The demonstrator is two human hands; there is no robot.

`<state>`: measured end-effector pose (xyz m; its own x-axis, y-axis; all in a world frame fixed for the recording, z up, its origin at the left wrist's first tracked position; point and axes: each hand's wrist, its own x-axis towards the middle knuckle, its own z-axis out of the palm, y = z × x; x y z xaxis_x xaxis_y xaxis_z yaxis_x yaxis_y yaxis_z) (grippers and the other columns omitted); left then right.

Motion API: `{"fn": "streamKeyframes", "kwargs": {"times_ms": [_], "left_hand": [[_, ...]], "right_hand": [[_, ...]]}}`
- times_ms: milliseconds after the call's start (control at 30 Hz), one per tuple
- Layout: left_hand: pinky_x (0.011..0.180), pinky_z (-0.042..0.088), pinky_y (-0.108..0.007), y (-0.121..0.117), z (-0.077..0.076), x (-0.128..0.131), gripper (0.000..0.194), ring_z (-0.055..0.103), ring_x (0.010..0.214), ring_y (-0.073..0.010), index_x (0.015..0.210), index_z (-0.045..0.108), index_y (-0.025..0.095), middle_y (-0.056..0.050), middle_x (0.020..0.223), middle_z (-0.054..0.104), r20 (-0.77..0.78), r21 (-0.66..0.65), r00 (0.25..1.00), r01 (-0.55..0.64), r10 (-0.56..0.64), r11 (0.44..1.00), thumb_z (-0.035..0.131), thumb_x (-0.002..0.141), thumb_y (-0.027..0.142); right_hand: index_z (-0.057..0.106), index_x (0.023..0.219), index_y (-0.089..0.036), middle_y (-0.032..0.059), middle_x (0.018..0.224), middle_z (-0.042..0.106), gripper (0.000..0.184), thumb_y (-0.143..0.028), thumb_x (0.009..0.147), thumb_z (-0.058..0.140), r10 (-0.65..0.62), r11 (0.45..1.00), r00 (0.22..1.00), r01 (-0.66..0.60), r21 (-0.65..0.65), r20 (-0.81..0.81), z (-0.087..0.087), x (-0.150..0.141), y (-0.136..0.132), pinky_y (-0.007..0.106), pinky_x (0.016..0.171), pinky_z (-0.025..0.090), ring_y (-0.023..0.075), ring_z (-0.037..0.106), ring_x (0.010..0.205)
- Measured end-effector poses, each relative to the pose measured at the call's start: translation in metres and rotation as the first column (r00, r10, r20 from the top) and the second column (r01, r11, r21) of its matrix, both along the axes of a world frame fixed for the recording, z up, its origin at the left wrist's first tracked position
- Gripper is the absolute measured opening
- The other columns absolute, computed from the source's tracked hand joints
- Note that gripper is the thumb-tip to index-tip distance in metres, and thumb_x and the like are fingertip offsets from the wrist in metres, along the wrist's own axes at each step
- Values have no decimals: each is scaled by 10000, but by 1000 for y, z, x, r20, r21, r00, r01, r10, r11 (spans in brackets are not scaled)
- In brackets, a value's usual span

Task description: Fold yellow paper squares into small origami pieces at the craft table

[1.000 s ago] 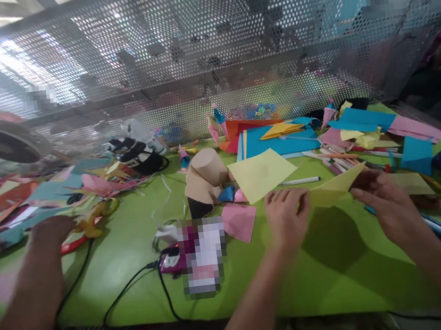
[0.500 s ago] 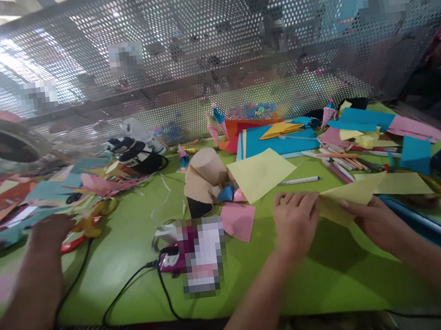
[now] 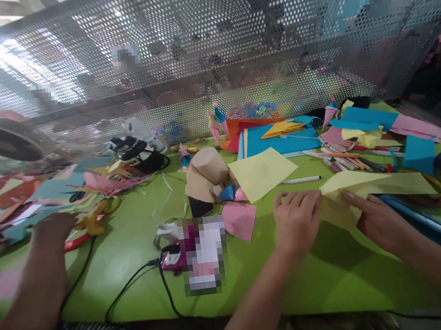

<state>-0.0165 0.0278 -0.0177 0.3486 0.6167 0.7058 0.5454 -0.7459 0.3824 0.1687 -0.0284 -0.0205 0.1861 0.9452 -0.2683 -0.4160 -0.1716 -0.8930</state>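
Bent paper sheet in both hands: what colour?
The bent paper sheet is pale yellow, seen in the head view.

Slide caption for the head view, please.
Left hand and right hand hold a bent yellow sheet over the green table; a white pen lies beyond.

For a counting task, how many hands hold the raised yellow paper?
2: left hand at the left edge of the yellow paper, right hand on its right side. None seems hidden.

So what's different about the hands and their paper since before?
The right hand came a bit left and nearer the person; the left hand shifted slightly right, so they're closer together. The yellow paper's pointed tip swung right and lower. Both hands still hold it. The pink square and pen stayed put.
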Motion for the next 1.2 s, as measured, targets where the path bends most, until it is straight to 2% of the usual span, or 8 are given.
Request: {"fn": "streamKeyframes", "kwargs": {"times_ms": [167,267,400,567,767,900,1067,1200], "left_hand": [[959,472,-439,-1,-2,1,164,799,859,-176,1091,793,249,-3,1048,868,-26,53,999,-29,31,998,647,1053,184],[960,475,-448,-1,-2,0,170,800,873,-191,1088,798,262,-13,1057,866,-28,-35,999,-24,23,999,641,1057,205],[914,485,-429,0,-1,1,145,785,804,-176,1050,802,268,14,984,868,60,-172,998,22,-12,985,669,1036,211],[939,484,-414,0,-1,2,149,768,741,-165,1025,802,261,21,915,861,84,-243,996,38,-18,969,667,1026,195],[1000,458,-445,-1,-4,1,145,756,745,-175,997,792,262,11,889,853,57,-198,998,-16,28,980,666,1018,193],[1011,452,-441,0,-5,1,135,759,757,-175,1007,797,255,9,892,853,67,-170,997,-33,45,985,686,1012,179],[1005,466,-437,0,-5,3,113,776,785,-175,1017,801,251,14,907,858,106,-162,991,-62,80,985,724,997,171],[1082,466,-458,-1,-4,5,120,796,822,-180,1031,790,244,0,927,860,97,-146,993,-50,64,988,689,1028,179]], "right_hand": [[834,915,-306,41,990,863,288,-553,778,895,47,999,999,-47,0,-2,-3,0,0,464,807,704,343,825,972],[832,929,-280,42,1000,863,283,-519,793,898,55,998,998,-56,-30,-34,-4,0,-3,439,839,700,319,822,973],[820,866,-298,24,964,857,243,-500,776,918,35,999,994,-39,-32,-100,-4,-1,-4,405,844,699,287,823,932],[821,876,-302,33,995,858,259,-512,758,918,23,999,996,-25,-30,-82,-1,-2,-4,449,883,694,316,824,970],[825,835,-291,53,981,860,262,-524,752,913,22,999,998,-24,-48,-57,0,-6,-5,444,884,685,366,811,1043],[841,900,-271,71,997,861,320,-537,738,919,41,997,997,-45,-70,-65,0,-8,-5,458,862,687,395,809,1046],[828,932,-266,58,1082,861,314,-516,763,917,44,999,996,-47,-27,-74,1,-8,-4,439,978,662,368,783,1153],[827,1000,-280,51,1150,853,357,-509,748,933,62,997,988,-67,-29,-141,-1,-7,-4,485,1079,615,365,745,1239]]}}
